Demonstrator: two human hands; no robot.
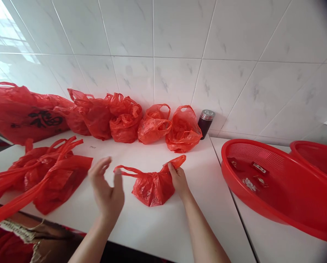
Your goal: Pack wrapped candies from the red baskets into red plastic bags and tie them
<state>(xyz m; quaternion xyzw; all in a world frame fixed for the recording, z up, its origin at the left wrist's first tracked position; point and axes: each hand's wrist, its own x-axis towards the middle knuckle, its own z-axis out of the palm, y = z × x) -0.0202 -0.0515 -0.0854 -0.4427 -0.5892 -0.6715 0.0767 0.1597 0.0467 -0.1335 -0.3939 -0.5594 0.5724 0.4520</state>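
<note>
Just below the centre of the frame a small red bag (pixel 151 187) sits on the white table (pixel 158 226), filled and bunched at its top. The right hand (pixel 179 179) pinches the bag's right handle, fingers closed on the plastic near its upper right corner. The left hand (pixel 106 190) hovers just left of the bag, fingers spread apart and holding nothing; the bag's left handle loop (pixel 125 170) stretches toward it, close to the thumb, though whether they touch is hard to tell from this angle.

Along the tiled wall in the upper middle stands a row of filled red bags (pixel 125 118), with a dark flask (pixel 205 123) at its right end. At lower left lies a heap of flat red bags (pixel 42 175). At right a red basket (pixel 278 186) holds a few small wrapped sweets (pixel 259 168).

The step in hand looks like tying the handles. To do it well, the free hand should take the left loop near its base, both handles drawn snug over the contents before crossing, so the thin plastic does not tear.
</note>
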